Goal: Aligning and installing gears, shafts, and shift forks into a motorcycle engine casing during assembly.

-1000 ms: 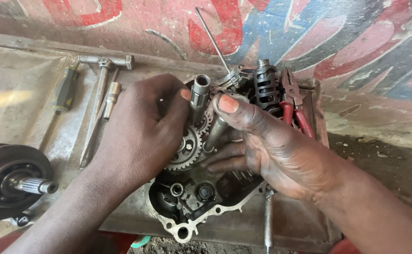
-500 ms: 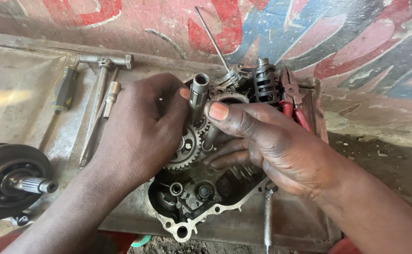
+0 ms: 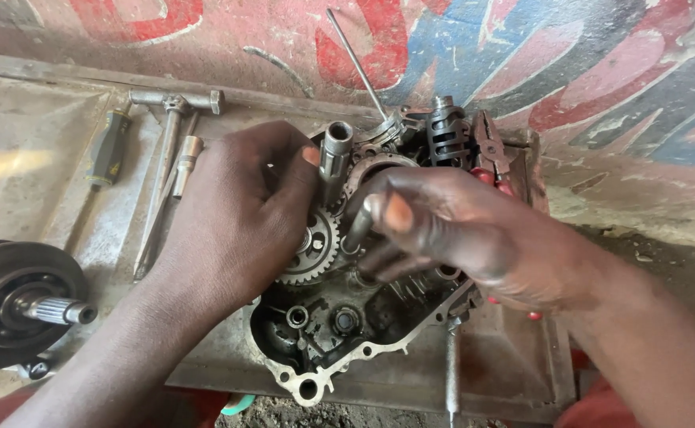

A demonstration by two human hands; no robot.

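An open, greasy engine crankcase half point(image 3: 323, 349) lies on a metal tray. My left hand point(image 3: 232, 218) grips a toothed gear cluster point(image 3: 312, 254) inside it, with the thumb against an upright hollow steel shaft point(image 3: 334, 154). My right hand point(image 3: 458, 234) reaches in from the right, its thumb and fingers closed around a second, darker shaft point(image 3: 361, 222) next to the gears. A black grooved drum point(image 3: 448, 135) stands at the case's far edge.
A T-handle wrench point(image 3: 169, 147) and a black-handled screwdriver point(image 3: 108, 150) lie at the left. A round clutch assembly with a splined shaft point(image 3: 18, 305) sits at the far left. Red-handled pliers point(image 3: 492, 147) rest at the back right. A thin rod point(image 3: 357, 59) leans against the painted wall.
My right hand has slid left and turned, its thumb now down on the dark shaft between the gears. The left hand has stayed in place on the gear cluster.
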